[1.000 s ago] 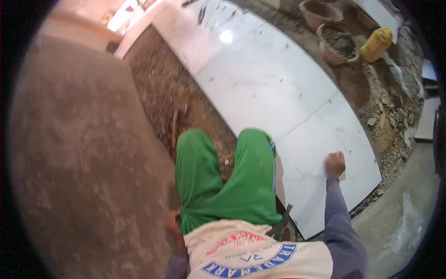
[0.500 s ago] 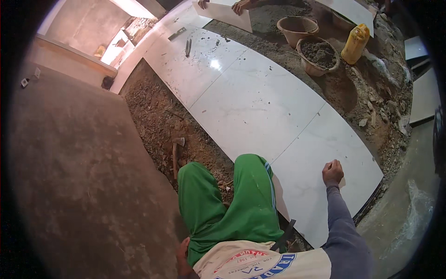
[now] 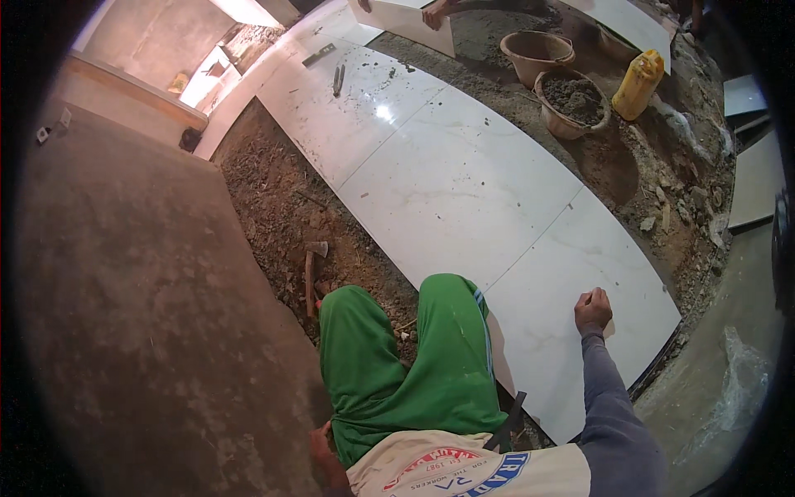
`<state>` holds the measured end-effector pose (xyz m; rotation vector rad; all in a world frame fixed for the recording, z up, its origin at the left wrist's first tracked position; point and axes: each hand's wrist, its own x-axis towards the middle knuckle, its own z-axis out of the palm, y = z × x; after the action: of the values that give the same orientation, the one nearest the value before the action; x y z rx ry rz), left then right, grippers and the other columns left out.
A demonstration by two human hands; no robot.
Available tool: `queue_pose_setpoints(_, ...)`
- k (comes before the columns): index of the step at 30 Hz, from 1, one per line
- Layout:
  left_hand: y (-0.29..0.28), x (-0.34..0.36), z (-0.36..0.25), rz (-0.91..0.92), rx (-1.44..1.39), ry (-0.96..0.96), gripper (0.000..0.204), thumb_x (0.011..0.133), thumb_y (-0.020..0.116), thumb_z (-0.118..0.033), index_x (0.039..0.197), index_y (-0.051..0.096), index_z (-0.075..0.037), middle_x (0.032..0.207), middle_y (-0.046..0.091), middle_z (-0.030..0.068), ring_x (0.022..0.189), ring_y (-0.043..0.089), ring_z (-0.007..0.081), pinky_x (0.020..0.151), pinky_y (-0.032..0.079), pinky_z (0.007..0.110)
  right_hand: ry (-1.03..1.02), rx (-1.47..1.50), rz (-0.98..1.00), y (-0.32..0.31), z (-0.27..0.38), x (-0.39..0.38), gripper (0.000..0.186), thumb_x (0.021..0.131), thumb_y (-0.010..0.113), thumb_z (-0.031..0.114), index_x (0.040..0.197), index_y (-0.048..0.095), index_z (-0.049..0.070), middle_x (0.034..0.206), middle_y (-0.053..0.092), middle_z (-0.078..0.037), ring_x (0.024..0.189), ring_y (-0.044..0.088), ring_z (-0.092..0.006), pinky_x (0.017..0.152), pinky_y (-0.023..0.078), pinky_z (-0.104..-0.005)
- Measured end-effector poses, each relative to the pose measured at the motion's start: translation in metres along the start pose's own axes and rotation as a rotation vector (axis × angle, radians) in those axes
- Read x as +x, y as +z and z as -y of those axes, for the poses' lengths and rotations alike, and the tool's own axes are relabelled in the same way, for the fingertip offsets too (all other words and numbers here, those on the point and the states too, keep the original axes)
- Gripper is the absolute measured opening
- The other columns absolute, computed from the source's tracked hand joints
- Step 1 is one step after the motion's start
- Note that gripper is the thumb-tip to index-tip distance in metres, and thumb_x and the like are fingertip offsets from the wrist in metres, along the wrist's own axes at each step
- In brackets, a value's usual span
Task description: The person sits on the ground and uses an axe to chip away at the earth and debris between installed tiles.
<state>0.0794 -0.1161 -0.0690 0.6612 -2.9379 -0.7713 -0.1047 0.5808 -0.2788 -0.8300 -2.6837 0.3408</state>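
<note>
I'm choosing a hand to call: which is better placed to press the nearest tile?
Likely the right hand: it is curled over the tile, contact unclear. The left hand is down beside the trousers, which lie between it and the tile.

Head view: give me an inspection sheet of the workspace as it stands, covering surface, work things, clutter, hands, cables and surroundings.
Surface: white tiles, dark crumbs scattered on them; bare dirt alongside.
Work things: hatchet on the dirt; bucket of dark mix and yellow jug beyond the tiles.
Clutter: clear plastic at right; rubble beside the tiles.
Hands: right hand curled over the nearest tile, contact unclear; left hand beside the green trousers, mostly hidden.
Cables: nothing seen.
Surroundings: wall at left; co-worker's hand on a white panel at top.
</note>
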Motion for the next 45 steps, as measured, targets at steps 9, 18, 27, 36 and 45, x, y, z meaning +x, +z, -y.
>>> queue_pose_setpoints(9, -0.012, 0.006, -0.052, -0.057, -0.060, 0.137, 0.027, 0.095, 0.056, -0.008, 0.119, 0.065, 0.000, 0.112, 0.064, 0.0120, 0.100, 0.062, 0.0224, 0.089, 0.050, 0.033, 0.039, 0.011, 0.053, -0.011, 0.007, 0.003, 0.013, 0.090, 0.054, 0.014, 0.082, 0.050, 0.004, 0.085, 0.058, -0.016, 0.078, 0.061, -0.0381, 0.068, 0.049, -0.0502)
queue_pose_setpoints(18, -0.003, 0.029, -0.037, 0.173, -0.285, -0.254, 0.034, 0.096, 0.059, -0.016, 0.126, 0.063, 0.001, 0.118, 0.065, 0.0127, 0.104, 0.063, 0.0211, 0.094, 0.049, 0.033, 0.036, -0.017, 0.046, -0.013, 0.015, 0.001, 0.014, 0.091, 0.054, 0.015, 0.083, 0.050, 0.003, 0.086, 0.059, -0.016, 0.079, 0.061, -0.0387, 0.069, 0.049, -0.0509)
queue_pose_setpoints(27, -0.049, 0.029, -0.169, 0.211, -0.397, -0.737, 0.054, 0.094, 0.063, -0.033, 0.135, 0.058, 0.000, 0.128, 0.063, 0.0143, 0.113, 0.060, 0.0226, 0.102, 0.045, 0.035, 0.036, -0.013, 0.059, -0.009, 0.008, 0.002, 0.011, 0.088, 0.055, 0.014, 0.083, 0.051, 0.005, 0.084, 0.058, -0.014, 0.078, 0.061, -0.0353, 0.067, 0.050, -0.0491)
queue_pose_setpoints(36, -0.031, -0.010, -0.067, 0.185, -0.074, 0.008, 0.049, 0.096, 0.055, -0.031, 0.134, 0.058, 0.000, 0.131, 0.061, 0.0161, 0.116, 0.060, 0.0271, 0.103, 0.045, 0.037, 0.017, -0.030, 0.021, -0.006, -0.002, -0.002, 0.012, 0.088, 0.055, 0.015, 0.082, 0.051, 0.005, 0.085, 0.059, -0.014, 0.080, 0.061, -0.0349, 0.068, 0.050, -0.0487)
queue_pose_setpoints(45, -0.019, -0.011, -0.049, 0.051, -0.109, 0.120, 0.035, 0.102, 0.043, -0.016, 0.128, 0.062, 0.000, 0.128, 0.062, 0.0170, 0.113, 0.062, 0.0290, 0.101, 0.049, 0.038, 0.012, 0.019, -0.010, -0.008, 0.007, 0.000, 0.011, 0.089, 0.054, 0.013, 0.082, 0.051, 0.005, 0.084, 0.059, -0.015, 0.078, 0.061, -0.0373, 0.067, 0.049, -0.0509)
